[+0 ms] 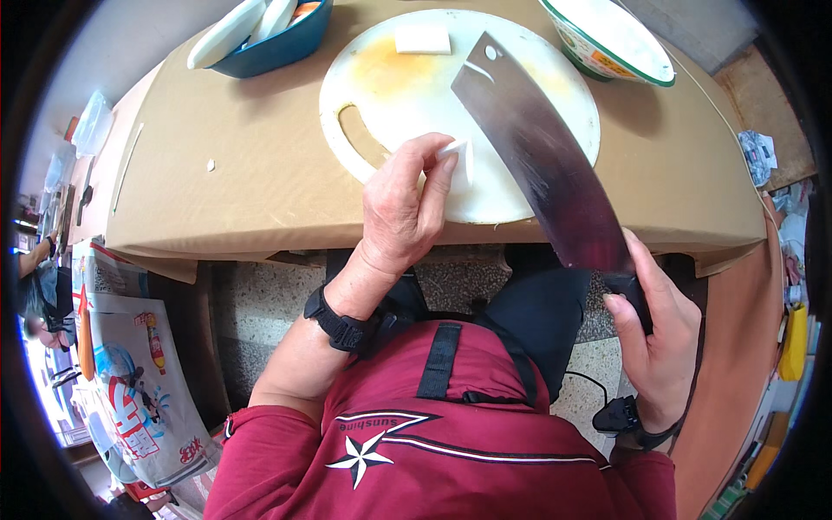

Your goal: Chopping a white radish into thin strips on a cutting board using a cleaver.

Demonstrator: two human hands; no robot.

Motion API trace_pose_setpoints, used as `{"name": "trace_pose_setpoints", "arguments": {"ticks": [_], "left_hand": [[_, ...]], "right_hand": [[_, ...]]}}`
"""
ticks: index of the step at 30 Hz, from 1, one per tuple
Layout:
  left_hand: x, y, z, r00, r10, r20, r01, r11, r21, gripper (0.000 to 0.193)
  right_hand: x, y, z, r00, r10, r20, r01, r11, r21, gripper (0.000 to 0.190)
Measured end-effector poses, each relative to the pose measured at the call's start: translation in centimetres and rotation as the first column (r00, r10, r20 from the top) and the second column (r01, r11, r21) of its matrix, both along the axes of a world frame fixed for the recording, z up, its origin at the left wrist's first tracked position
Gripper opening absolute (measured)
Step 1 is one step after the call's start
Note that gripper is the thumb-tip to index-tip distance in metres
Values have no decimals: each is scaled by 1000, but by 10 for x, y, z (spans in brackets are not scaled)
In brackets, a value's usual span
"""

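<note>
A round white plastic cutting board (429, 97) with a slot handle and a yellow stain lies on the brown-covered table. On its far part rests a white rectangular block (422, 39). Over the board's near edge, my left hand (413, 195) pinches a thin white piece (463, 166) between thumb and fingers; what it is made of I cannot tell. My right hand (663, 331) grips the black handle of a broad cleaver (543, 156). Its blade is raised across the board's right side, tip pointing away from me, apart from the white block.
A blue plastic basket (279, 49) with long white pieces and something orange stands at the far left. At the far right is a green-rimmed white bowl (611, 39). A small white scrap (210, 166) lies on the brown table cover (260, 175). Part of another person shows at the left edge.
</note>
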State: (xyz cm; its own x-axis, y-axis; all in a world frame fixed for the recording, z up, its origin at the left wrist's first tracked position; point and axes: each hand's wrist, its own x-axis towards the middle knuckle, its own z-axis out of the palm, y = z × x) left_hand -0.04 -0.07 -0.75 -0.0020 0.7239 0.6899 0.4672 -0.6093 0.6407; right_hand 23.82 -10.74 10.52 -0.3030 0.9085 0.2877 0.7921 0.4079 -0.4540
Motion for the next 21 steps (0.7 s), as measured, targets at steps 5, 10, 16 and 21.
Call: {"name": "trace_pose_setpoints", "arguments": {"ticks": [5, 10, 16, 21], "left_hand": [[0, 0, -1, 1000, -14, 19, 14, 1000, -4, 11], [-1, -1, 1, 1000, -5, 24, 5, 1000, -14, 12], [-3, 0, -1, 1000, -6, 9, 6, 1000, -2, 11], [-3, 1, -1, 1000, -8, 6, 8, 1000, 7, 12]], "right_hand": [[-3, -2, 3, 998, 46, -32, -44, 997, 57, 50], [-6, -2, 1, 995, 89, -52, -85, 993, 76, 50], [-8, -3, 1, 996, 84, -38, -82, 994, 68, 52], [-9, -2, 1, 996, 79, -37, -77, 995, 64, 53]]}}
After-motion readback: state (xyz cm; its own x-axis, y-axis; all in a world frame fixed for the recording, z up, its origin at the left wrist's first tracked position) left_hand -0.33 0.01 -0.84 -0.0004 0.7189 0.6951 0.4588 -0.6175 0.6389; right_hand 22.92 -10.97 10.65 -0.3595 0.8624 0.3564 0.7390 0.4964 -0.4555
